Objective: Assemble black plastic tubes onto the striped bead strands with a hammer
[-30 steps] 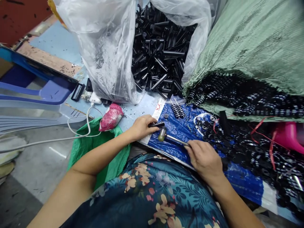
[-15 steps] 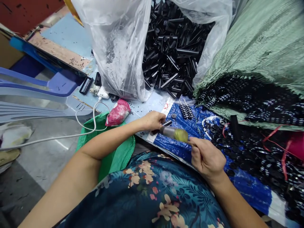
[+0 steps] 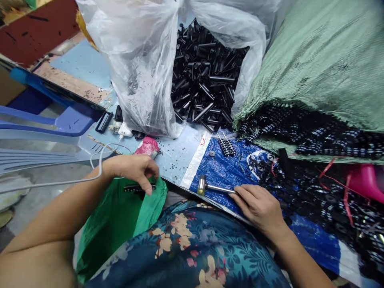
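My left hand [image 3: 141,173] is over the mouth of a green bag [image 3: 153,204], its fingers curved and apart. A black cylindrical piece [image 3: 133,188] is just under the fingers, over the bag's opening; whether they touch it is unclear. My right hand [image 3: 259,204] grips the handle of a small hammer [image 3: 217,189], whose head rests at the front edge of the blue plastic sheet [image 3: 207,170]. Beyond it, two black studded pieces with metal pins [image 3: 226,147] lie side by side, with a small black disc [image 3: 212,153] to their left.
A clear plastic bag [image 3: 144,80] of black tubes [image 3: 207,88] stands behind. To the right are a green woven sack [image 3: 318,68] and many black discs [image 3: 318,196]. A pink bundle [image 3: 147,147], white cable [image 3: 101,160] and blue chair [image 3: 75,120] are left.
My left hand has moved left, from the table edge to over the green bag. The hammer, blurred before, now lies low and still, and the view has shifted slightly.
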A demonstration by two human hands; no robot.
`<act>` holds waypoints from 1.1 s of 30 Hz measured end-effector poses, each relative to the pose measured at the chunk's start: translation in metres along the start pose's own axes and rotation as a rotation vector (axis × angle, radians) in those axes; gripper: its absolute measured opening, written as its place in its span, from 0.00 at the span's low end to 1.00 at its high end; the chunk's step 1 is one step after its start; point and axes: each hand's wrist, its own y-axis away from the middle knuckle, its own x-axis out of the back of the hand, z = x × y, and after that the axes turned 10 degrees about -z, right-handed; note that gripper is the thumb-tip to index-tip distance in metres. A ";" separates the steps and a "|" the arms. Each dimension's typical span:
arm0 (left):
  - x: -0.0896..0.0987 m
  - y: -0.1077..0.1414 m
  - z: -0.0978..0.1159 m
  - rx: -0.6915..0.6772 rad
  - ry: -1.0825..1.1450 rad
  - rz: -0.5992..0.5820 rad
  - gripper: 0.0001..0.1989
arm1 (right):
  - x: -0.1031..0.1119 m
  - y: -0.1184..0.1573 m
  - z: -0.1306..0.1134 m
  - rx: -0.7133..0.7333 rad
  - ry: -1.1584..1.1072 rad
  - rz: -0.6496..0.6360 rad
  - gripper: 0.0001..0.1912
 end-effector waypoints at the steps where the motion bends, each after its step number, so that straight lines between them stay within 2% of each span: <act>1: -0.001 0.005 0.000 -0.010 -0.007 0.027 0.15 | -0.002 0.000 0.002 -0.031 0.026 0.002 0.07; 3: -0.005 -0.005 0.006 -0.103 -0.065 0.166 0.15 | -0.006 -0.006 0.002 -0.061 0.053 -0.007 0.07; 5: -0.006 -0.037 0.018 -0.216 -0.174 0.449 0.13 | -0.007 -0.015 0.000 -0.057 0.042 -0.006 0.09; 7: 0.006 -0.080 0.031 -0.257 -0.300 0.818 0.12 | -0.003 -0.021 -0.002 -0.051 0.017 0.007 0.09; 8: 0.017 -0.101 0.037 -0.237 -0.352 0.969 0.12 | 0.000 -0.023 -0.003 -0.055 0.002 0.015 0.09; 9: 0.030 -0.121 0.043 -0.195 -0.390 1.067 0.12 | 0.004 -0.022 -0.003 -0.064 -0.013 0.021 0.08; 11: 0.060 -0.156 0.052 -0.087 -0.432 1.119 0.12 | 0.012 -0.016 -0.001 -0.096 -0.038 0.025 0.06; 14: 0.097 -0.190 0.054 0.025 -0.460 1.011 0.06 | 0.023 0.003 0.012 -0.198 -0.042 0.070 0.06; 16: 0.111 -0.200 0.051 0.025 -0.459 0.973 0.07 | 0.031 0.017 0.026 -0.314 -0.008 0.184 0.06; 19: 0.115 -0.195 0.046 -0.065 -0.395 1.047 0.09 | 0.044 0.031 0.053 -0.515 0.076 0.325 0.09; 22: 0.096 -0.174 0.048 -0.189 -0.266 1.193 0.10 | 0.060 0.026 0.084 -0.697 0.189 0.315 0.13; 25: 0.052 -0.150 0.050 -0.295 -0.190 1.245 0.11 | 0.075 0.010 0.109 -0.844 0.269 0.308 0.16; 27: 0.017 -0.138 0.045 -0.352 -0.100 1.160 0.14 | 0.084 0.001 0.121 -0.882 0.265 0.308 0.19; 30: -0.029 -0.130 0.032 -0.340 0.297 0.989 0.19 | 0.094 -0.003 0.133 -0.912 0.231 0.376 0.24; 33: -0.050 -0.130 0.027 -0.317 0.720 0.873 0.18 | 0.099 -0.005 0.137 -0.898 0.287 0.436 0.22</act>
